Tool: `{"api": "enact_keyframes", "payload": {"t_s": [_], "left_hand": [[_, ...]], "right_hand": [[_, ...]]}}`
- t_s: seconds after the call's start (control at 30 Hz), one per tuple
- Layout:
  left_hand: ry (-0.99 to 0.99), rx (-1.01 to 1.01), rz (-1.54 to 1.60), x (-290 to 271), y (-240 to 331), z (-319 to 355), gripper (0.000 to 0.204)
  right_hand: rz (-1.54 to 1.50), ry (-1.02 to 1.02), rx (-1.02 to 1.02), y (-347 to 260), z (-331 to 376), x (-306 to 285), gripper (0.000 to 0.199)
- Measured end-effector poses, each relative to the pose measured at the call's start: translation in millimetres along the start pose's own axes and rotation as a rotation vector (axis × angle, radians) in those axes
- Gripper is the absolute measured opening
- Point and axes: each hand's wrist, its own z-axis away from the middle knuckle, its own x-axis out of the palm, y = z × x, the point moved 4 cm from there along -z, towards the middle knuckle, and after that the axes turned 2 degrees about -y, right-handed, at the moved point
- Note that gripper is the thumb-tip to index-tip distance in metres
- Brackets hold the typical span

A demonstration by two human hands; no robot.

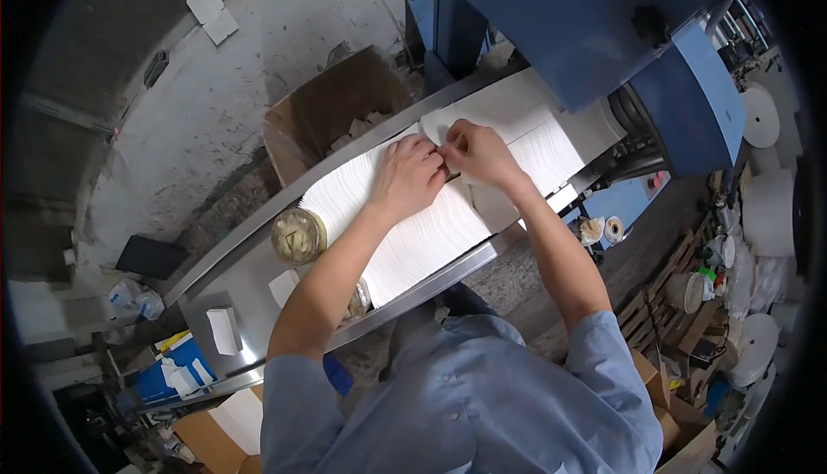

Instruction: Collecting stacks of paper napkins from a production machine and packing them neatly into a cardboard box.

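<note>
Long rows of thin white folded paper (422,254) stand packed on edge in a metal trough. My left hand (407,179) lies on top of these rows with its fingers stretched over them, its fingertips near the gap at their right end. Just right of it, my right hand (484,157) is closed in a pinch close to the left fingertips; what it pinches is hidden. Beyond the gap, more white paper (544,148) lies toward the machine. A round clear jar (299,236) with yellowish pieces inside stands at the left end of the rows, beside my left forearm.
A blue machine (551,17) rises over the trough's far right end. Behind the trough's far metal rail (345,145) sits an open cardboard box (345,86) with scraps. A small white block (224,331) stands on the trough's left part. Pallets and rolls fill the right side.
</note>
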Motion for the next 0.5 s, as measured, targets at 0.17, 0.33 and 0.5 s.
{"api": "enact_keyframes", "payload": {"t_s": [0.17,0.33,0.5], "left_hand": [[0.025,-0.032,0.024,-6.9,-3.9,13.7,0.016],[0.015,-0.047,0.006,-13.0,-8.5,26.0,0.02],[0.051,-0.047,-0.007,-14.7,-10.0,32.3,0.019]], "right_hand": [[0.111,-0.077,0.033,-2.7,-3.5,8.1,0.032],[0.264,-0.026,0.096,-9.9,-0.9,13.5,0.035],[0.277,-0.034,0.068,-9.6,-0.4,14.0,0.04]]}}
